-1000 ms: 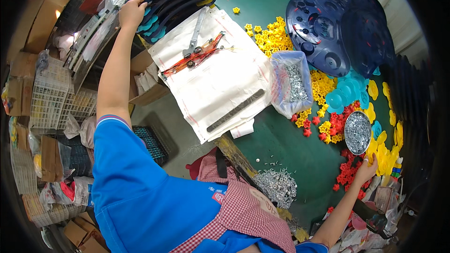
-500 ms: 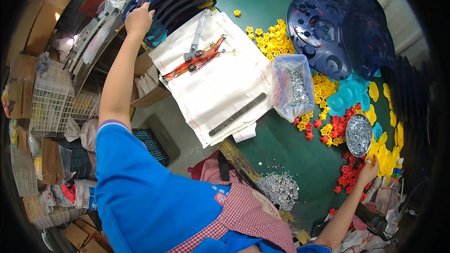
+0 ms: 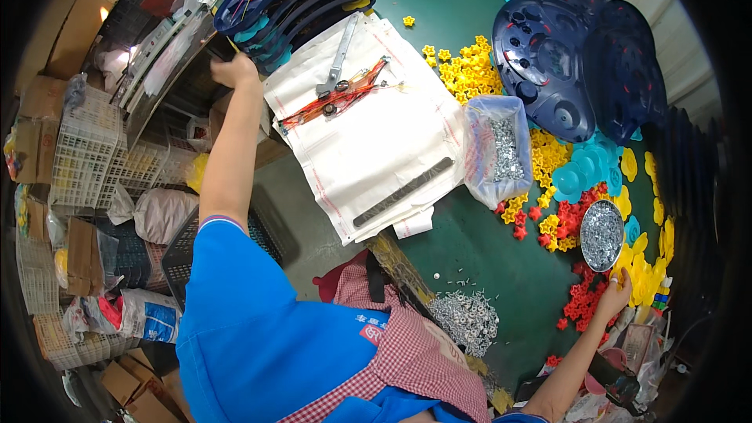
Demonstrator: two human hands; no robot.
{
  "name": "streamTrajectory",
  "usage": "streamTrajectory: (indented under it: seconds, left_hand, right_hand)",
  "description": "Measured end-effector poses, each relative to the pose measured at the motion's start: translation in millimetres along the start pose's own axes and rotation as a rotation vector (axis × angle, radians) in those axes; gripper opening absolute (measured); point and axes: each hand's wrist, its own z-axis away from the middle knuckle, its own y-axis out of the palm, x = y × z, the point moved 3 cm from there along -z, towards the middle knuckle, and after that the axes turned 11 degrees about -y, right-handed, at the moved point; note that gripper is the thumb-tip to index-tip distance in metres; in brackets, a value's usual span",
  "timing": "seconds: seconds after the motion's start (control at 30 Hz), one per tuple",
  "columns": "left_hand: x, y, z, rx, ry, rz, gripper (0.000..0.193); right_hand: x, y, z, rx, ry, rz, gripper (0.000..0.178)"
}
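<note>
Both the bin [image 3: 475, 149] and the bowl [image 3: 581, 236] hold metal pieces [image 3: 601, 236] (left hand [image 3: 237, 70] and right hand [image 3: 617, 293]: grip unclear).

Left grip [image 3: 237, 72] lost in a blur, and its fingers cannot be counted!
Whether anything is held there cannot be told; over at the right grip [image 3: 617, 290], contact with the metal bowl [image 3: 602, 236] or the yellow discs [image 3: 644, 276] cannot be made out. The bowl's silvery pieces are too small to be told apart, and so are many in the loose hardware heap [image 3: 464, 321]. The navy tray stack [image 3: 313, 8] is clipped by the top edge, the checked apron [image 3: 407, 372] by the bottom one; a black crate [image 3: 180, 254] is half covered by the blue sleeve [image 3: 235, 266], and dark panels [image 3: 685, 180] are swallowed by shadow, far right.
</note>
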Motion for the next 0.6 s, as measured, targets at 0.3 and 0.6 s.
streamTrajectory:
  seconds: [0.3, 0.6]
  left_hand:
    - [83, 21, -49, 0.526, -0.8, 0.271, 0.014]
    - [54, -18, -60, 0.047, -0.164, -0.654, 0.034]
  right_hand:
    - [-5, -3, 2, 0.033, -0.021, -0.017, 0.032]
    - [-3, -3, 3, -0.058, -0.115, 0.222, 0.027]
